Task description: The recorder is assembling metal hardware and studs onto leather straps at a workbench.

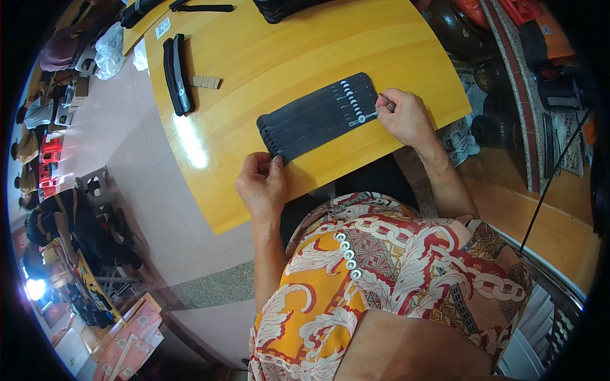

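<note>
At the table (305,54), the left hand (262,187) pinches black straps (302,127), the right hand (406,115) apparently a small object (386,103).

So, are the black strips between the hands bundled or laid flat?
Laid flat: the black strips lie side by side on the table, ends in a row.

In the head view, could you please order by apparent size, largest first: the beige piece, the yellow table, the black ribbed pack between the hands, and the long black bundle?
1. Yellow table
2. Black ribbed pack
3. Long black bundle
4. Beige piece
</note>
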`<state>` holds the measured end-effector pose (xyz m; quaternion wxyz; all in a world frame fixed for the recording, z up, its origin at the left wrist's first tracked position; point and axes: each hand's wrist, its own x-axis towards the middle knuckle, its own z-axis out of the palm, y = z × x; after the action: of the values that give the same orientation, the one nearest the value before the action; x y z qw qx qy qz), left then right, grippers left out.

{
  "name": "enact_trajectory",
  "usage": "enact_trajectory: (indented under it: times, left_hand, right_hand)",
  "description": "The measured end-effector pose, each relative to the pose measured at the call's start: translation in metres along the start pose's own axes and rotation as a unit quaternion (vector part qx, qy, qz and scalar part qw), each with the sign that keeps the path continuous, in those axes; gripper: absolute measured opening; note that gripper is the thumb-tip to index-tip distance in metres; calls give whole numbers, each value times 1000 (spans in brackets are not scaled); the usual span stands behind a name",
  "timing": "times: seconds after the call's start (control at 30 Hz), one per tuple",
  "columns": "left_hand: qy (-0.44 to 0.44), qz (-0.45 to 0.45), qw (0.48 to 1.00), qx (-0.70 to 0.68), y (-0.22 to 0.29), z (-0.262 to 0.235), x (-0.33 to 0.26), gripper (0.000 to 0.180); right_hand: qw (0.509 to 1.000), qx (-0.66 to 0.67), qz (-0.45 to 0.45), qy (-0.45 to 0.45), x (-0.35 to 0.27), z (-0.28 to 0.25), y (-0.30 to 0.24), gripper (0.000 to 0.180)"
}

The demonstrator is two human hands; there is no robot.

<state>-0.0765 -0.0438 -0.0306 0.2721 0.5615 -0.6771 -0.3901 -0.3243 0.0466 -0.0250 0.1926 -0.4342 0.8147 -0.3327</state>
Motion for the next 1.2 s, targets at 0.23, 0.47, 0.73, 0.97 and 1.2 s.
enact_trajectory:
  times: [0.23,0.47,0.73,0.97,1.2]
  left_hand:
    - [5,-13,999,44,0,1,4,13]
    - [-56,-17,979,196,13,-17,12,25]
    - [-86,6,974,212,5,-21,8,28]
    - [-47,43,989,134,-1,-22,2,27]
    - [-32,40,973,225,6,-11,7,28]
  right_hand:
    - [999,-44,21,3,1,0,-8,8]
    - [996,-86,27,-13,7,3,-7,10]
    - [999,-23,21,-27,7,0,1,14]
    - [994,94,-41,23,-1,-6,1,13]
    - [984,-83,-136,73,14,34,-24,14]
